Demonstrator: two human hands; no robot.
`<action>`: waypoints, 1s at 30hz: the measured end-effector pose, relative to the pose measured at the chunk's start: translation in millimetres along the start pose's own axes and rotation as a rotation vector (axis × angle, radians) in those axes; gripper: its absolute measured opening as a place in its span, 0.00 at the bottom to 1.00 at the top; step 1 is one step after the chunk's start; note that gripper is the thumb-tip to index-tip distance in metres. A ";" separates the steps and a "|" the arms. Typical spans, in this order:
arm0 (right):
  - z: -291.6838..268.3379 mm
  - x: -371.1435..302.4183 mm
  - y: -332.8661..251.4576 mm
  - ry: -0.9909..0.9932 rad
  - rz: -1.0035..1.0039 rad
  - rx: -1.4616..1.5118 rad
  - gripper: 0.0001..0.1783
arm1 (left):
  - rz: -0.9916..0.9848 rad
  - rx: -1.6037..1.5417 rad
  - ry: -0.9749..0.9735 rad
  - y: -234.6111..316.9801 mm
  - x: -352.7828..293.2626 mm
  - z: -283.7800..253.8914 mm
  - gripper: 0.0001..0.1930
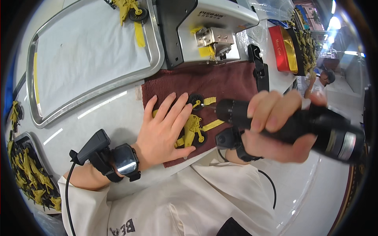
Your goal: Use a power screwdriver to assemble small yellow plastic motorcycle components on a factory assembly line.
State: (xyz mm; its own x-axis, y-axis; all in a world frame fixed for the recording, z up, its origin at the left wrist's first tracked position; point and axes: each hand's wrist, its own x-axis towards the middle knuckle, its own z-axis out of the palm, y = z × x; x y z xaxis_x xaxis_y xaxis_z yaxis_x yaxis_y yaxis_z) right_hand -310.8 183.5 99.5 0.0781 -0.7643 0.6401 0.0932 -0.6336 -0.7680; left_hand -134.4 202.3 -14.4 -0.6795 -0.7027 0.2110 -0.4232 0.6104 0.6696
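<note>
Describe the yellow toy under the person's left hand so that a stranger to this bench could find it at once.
Start at the dark red cloth before the grey machine. On its near edge, the left hand presses down a yellow toy vehicle. Unlike the one on the metal tray, it lies beside the black power screwdriver.

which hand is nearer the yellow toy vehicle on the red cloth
Left. The left hand lies flat on the yellow toy vehicle, pressing it to the red cloth. The right hand is just to its right, gripping a black electric screwdriver whose tip points at the toy.
</note>
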 end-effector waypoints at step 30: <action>3.1 -13.3 33.5 0.132 0.234 -0.108 0.25 | -0.030 0.012 -0.056 -0.1 -1.9 -2.5 0.45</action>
State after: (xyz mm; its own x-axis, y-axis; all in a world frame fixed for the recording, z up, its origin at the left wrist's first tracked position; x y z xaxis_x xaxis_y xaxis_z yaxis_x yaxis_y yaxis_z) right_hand -305.7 172.8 65.4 -0.0450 -0.8959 0.4420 -0.0191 -0.4416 -0.8970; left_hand -131.6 202.7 -13.1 -0.6987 -0.6994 0.1504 -0.4512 0.5940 0.6661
